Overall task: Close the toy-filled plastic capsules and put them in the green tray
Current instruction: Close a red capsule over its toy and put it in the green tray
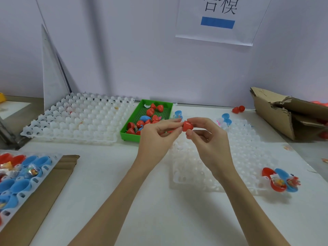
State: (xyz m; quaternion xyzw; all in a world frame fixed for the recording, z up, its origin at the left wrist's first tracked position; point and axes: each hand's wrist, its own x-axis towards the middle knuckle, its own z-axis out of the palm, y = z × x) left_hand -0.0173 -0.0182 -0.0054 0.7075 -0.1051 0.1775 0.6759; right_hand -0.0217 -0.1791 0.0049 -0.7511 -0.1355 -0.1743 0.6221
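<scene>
Red capsule (187,125) — paper sign (215,20) "合模"

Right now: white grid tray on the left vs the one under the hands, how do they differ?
The left white tray lies beside the green tray, fully in view, with nearly all pockets bare. The near white tray is partly hidden by the left hand and right hand, which pinch a red capsule; open capsules sit at its corners. Both are translucent pocketed grids.

Bright, even overhead light; soft shadows under my forearms on the desk (106,174). Wide-angle bending at edges, slight overall softness.
</scene>
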